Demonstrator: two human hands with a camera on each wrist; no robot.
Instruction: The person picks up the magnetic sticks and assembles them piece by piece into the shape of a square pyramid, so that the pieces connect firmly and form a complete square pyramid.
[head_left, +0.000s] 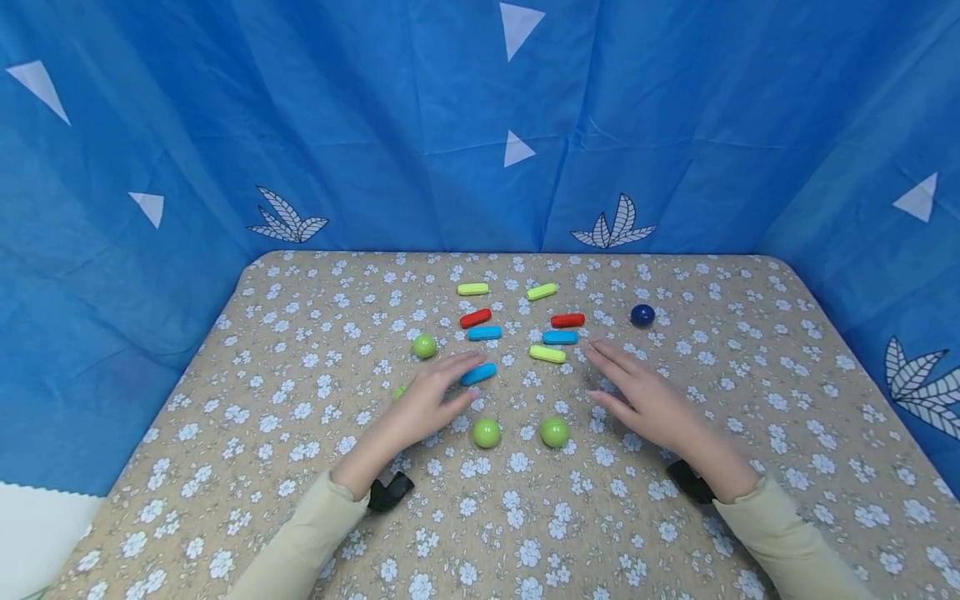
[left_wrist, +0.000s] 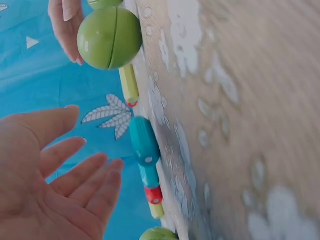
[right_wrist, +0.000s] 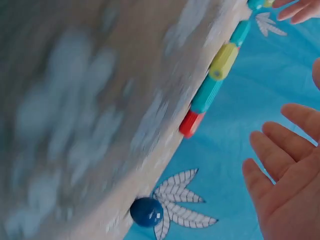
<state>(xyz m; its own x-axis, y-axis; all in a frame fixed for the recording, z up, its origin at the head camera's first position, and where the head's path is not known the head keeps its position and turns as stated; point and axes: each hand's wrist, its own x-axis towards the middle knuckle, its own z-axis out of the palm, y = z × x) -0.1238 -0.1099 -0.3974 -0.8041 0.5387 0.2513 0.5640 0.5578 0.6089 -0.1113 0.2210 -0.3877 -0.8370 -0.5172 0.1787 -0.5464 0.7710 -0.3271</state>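
My left hand [head_left: 422,406] hovers over the table with its fingers loosely extended and nothing in its grasp. Close to its fingertips lies a blue stick [head_left: 480,374], and a green ball [head_left: 424,346] sits just beyond. Another green ball [head_left: 401,391] is mostly hidden behind that hand. On the other side, my right hand [head_left: 651,402] is held above the cloth, fingers spread, also holding nothing. Nearest to it are a yellow-green stick [head_left: 547,354] and a second blue stick [head_left: 560,337]. Two green balls, one left [head_left: 486,432] and one right [head_left: 554,432], rest between the hands.
Farther back lie red sticks [head_left: 567,320], a third blue stick [head_left: 484,332] and more yellow-green sticks [head_left: 473,289]. A dark blue ball [head_left: 642,315] sits at the right rear. The flowered tablecloth [head_left: 525,533] ends at a blue curtain [head_left: 375,125] behind and at both sides.
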